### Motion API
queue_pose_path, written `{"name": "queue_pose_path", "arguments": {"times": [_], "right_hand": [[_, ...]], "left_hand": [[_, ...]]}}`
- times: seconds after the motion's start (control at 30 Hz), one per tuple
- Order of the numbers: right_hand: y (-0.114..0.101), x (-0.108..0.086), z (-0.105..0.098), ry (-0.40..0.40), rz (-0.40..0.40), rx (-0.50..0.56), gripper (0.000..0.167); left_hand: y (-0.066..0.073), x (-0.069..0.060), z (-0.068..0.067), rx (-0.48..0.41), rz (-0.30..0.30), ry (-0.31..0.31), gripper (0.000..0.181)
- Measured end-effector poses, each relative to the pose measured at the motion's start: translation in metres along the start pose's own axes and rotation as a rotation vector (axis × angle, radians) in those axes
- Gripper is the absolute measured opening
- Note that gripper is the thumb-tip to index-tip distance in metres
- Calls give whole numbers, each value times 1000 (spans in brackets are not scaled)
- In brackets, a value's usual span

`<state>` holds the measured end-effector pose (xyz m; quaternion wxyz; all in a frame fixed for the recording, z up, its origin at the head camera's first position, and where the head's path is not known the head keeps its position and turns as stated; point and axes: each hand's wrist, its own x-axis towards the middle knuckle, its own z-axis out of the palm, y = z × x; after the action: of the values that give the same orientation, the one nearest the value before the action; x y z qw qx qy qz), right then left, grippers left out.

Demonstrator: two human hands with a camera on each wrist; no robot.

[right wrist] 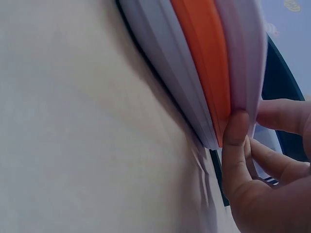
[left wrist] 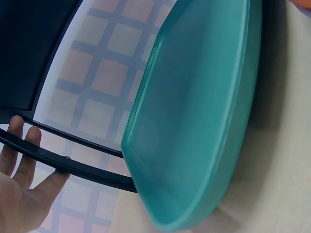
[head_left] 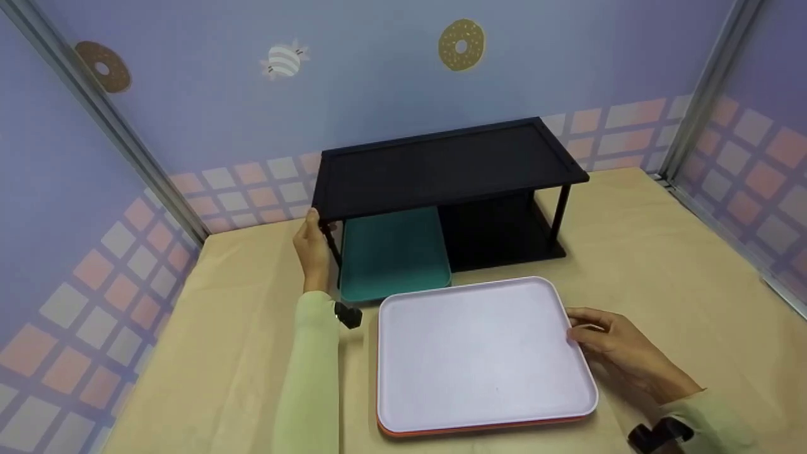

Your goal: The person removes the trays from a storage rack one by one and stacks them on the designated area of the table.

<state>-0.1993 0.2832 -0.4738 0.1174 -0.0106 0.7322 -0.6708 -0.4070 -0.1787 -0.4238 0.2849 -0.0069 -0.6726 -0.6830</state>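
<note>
A black two-tier rack [head_left: 441, 167] stands near the back wall. My left hand [head_left: 313, 249] grips its front left corner, beside the post [left wrist: 87, 170]. Inside the rack's left half, on the lower tier, lies a teal tray [head_left: 397, 252], its front end jutting out past the rack. In front is a stack of trays topped by a pale lilac tray [head_left: 485, 353]. My right hand [head_left: 621, 347] pinches that top tray at its right rim, thumb against the side wall. An orange tray [right wrist: 204, 63] sits directly beneath it, with greyish tray edges [right wrist: 165, 53] lower down.
A beige cloth [head_left: 239, 353] covers the table. Behind stands a purple wall [head_left: 372, 75] with printed donuts and checks, and side panels rise left and right. The rack's lower tier [head_left: 498, 236] shows bare black surface to the right of the teal tray.
</note>
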Motion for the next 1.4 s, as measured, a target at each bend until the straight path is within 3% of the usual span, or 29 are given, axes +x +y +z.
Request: {"name": "queue_pose_path", "arguments": {"times": [0.13, 0.5, 0.97, 1.4], "right_hand": [[0, 0, -1, 17, 1, -54, 64], [-1, 1, 2, 29, 9, -62, 61], [-1, 0, 0, -22, 15, -52, 62], [-2, 2, 1, -26, 21, -80, 54]], "left_hand": [[1, -1, 1, -7, -23, -8, 53], [1, 0, 0, 12, -39, 2, 51], [0, 1, 0, 3, -2, -3, 45], [-1, 0, -1, -11, -31, -23, 58]]}}
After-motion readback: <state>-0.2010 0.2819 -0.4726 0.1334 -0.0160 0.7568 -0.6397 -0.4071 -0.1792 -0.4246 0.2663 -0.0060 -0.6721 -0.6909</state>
